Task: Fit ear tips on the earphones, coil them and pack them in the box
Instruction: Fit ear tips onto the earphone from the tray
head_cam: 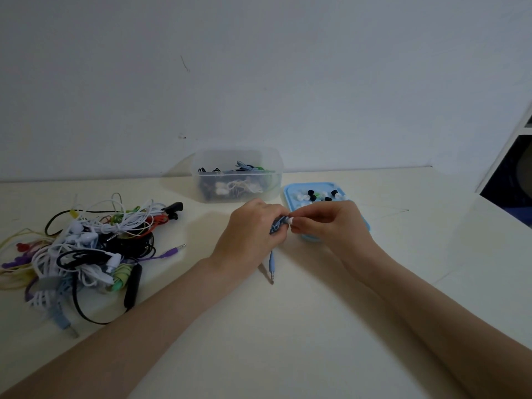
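My left hand (247, 228) grips a bundled blue earphone (276, 227) at the middle of the table. Its blue cable and jack plug (271, 267) hang out below the hand onto the tabletop. My right hand (325, 223) pinches a small white ear tip (290, 220) against the earphone's end, fingertips meeting those of the left hand. Behind the right hand lies a light blue tray (290, 190) holding several black, white and green ear tips. A clear plastic box (237, 175) with coiled earphones inside stands at the back by the wall.
A tangled heap of earphones (86, 249) in white, black, red, yellow, purple and green covers the left of the table, a purple jack (175, 250) pointing toward the middle. A white wall rises behind the table. A shelf edge (506, 151) shows at the far right.
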Demonstrator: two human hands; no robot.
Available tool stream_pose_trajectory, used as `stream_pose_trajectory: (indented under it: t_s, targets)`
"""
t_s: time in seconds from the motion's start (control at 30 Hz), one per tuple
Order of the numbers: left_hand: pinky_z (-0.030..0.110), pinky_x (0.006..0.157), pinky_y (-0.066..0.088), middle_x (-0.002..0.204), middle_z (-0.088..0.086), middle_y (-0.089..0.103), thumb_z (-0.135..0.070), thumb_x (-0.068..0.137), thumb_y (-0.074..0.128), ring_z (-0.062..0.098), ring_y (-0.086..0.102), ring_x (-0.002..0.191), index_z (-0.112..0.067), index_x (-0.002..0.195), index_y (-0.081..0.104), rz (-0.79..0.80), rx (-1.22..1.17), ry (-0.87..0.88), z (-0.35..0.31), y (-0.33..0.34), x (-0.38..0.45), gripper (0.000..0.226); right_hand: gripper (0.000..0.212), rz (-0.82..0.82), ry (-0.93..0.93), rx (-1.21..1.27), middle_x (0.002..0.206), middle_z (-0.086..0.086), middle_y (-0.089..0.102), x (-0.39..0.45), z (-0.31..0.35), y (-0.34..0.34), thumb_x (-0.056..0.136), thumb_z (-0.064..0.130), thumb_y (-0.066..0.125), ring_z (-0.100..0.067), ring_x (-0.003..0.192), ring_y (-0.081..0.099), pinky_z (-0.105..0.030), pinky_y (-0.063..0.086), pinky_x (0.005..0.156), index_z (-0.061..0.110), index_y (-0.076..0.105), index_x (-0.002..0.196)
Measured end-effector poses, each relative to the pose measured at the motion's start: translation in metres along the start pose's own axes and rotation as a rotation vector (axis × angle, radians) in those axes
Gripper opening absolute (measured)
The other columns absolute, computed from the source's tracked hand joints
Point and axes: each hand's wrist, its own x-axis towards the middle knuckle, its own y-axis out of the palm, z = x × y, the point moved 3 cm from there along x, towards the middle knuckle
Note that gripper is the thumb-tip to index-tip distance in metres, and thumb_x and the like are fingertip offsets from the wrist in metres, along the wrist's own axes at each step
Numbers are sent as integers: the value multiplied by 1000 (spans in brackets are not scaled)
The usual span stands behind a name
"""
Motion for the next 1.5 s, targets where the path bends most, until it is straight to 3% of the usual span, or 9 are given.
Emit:
stream_pose_trajectory:
  t_s: [0.27, 0.43, 0.6, 0.7, 0.83, 0.97, 1.13, 1.33, 1.5]
  targets:
    - [17, 62, 26, 75, 1, 67, -14, 79, 67, 14, 50, 75, -15, 91, 72, 11, -44, -46, -1, -1, 1, 13, 10, 10, -23, -9, 77, -5, 73, 0, 4, 0, 76, 4, 71, -11, 70, 69, -20, 54, 76, 13, 74, 79]
    - [23, 53, 36, 61, -1, 63, -13, 71, 69, 18, 55, 64, -13, 79, 71, 4, 72, 25, -1, 0, 0, 8, 13, 9, -20, -22, 75, -2, 73, 0, 2, 1, 77, 4, 71, -10, 70, 70, -18, 55, 75, 17, 74, 76]
    - [23, 61, 34, 55, -6, 60, -23, 75, 46, 16, 52, 58, -13, 69, 67, -16, 169, 131, -1, 5, -1, 24, 10, 18, 44, 74, 75, -4, 73, 0, -1, 1, 78, -1, 68, -11, 69, 70, -15, 53, 68, 8, 73, 77]
    - [19, 56, 36, 63, -3, 63, -18, 77, 57, 17, 55, 64, -14, 77, 70, 24, 60, 26, -2, 0, -1, 14, 6, 22, 71, 129, 73, -4, 72, -1, 0, 1, 77, -1, 69, -10, 67, 69, -13, 52, 65, 4, 72, 78]
    - [27, 70, 46, 80, -2, 67, -13, 78, 66, 13, 58, 74, -18, 93, 72, 69, -227, -207, 1, -2, 1, 17, 10, 14, 84, 180, 69, -5, 71, -1, 1, 0, 78, -4, 68, -13, 63, 68, -17, 55, 66, 5, 69, 74]
    - [21, 67, 48, 74, -7, 65, -12, 77, 67, 2, 58, 66, -21, 92, 73, 63, -323, -283, 3, -1, 1, 18, 16, 16, 50, 133, 74, -8, 72, -1, 2, 0, 79, -2, 67, -16, 71, 70, -23, 56, 78, 12, 70, 72]
    - [6, 59, 40, 69, -17, 60, -11, 76, 68, -10, 54, 64, -22, 89, 71, 30, -354, -298, 6, 0, 1, 17, 15, 9, 59, 163, 69, -5, 71, -1, 2, 1, 78, -4, 67, -14, 68, 69, -20, 56, 74, 10, 70, 72]
    - [15, 66, 50, 77, -10, 66, -10, 73, 73, 2, 63, 72, -27, 82, 65, 22, -436, -349, 9, -1, 1, 21, 17, 18, 50, 130, 67, 0, 72, -2, 1, 1, 78, -2, 68, -10, 67, 69, -18, 55, 74, 14, 72, 75]
    - [22, 69, 52, 80, -8, 66, -9, 74, 74, 9, 63, 68, -29, 75, 63, 80, -601, -442, 11, -3, 3, 22, 10, 34, 43, 136, 78, -9, 72, -2, 1, 0, 78, -1, 68, -11, 72, 69, -17, 54, 76, 7, 72, 84]
